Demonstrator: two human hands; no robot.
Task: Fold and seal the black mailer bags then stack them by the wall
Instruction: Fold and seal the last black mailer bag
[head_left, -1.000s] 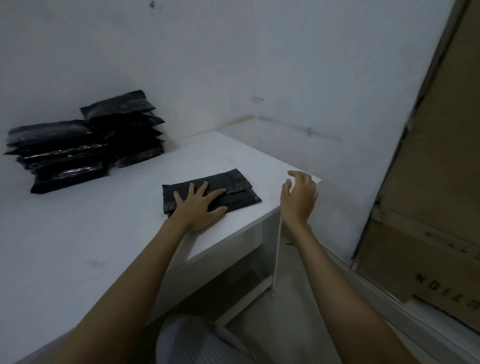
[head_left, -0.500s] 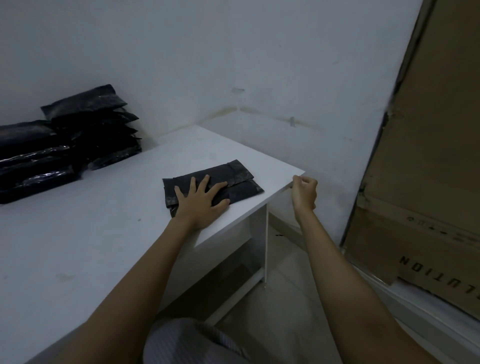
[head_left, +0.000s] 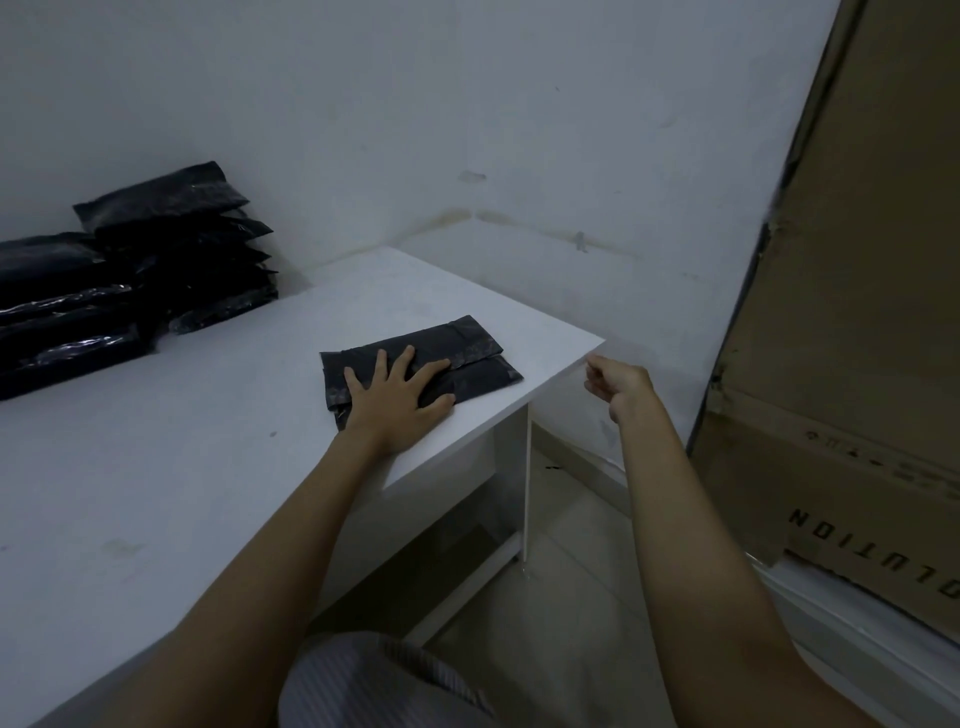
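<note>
Black mailer bag (head_left: 467, 358) flat under left hand (head_left: 397, 400).

One folded mailer bag (head_left: 467, 358), two stacks (head_left: 130, 270), two hands.

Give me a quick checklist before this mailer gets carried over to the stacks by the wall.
1. Mailer bag folded: ok, flap lies across it.
2. Flap sealed along its whole edge: cannot tell.
3. Left hand holding the bag down: ok, palm flat on it.
4. Right hand free to help: cannot tell; it is curled off the table corner, and whether it pinches something is unclear.
5. Table path to the stacks: ok, nothing lies between.
6. Stacks steady: ok, though the taller one's bags are splayed.
</note>
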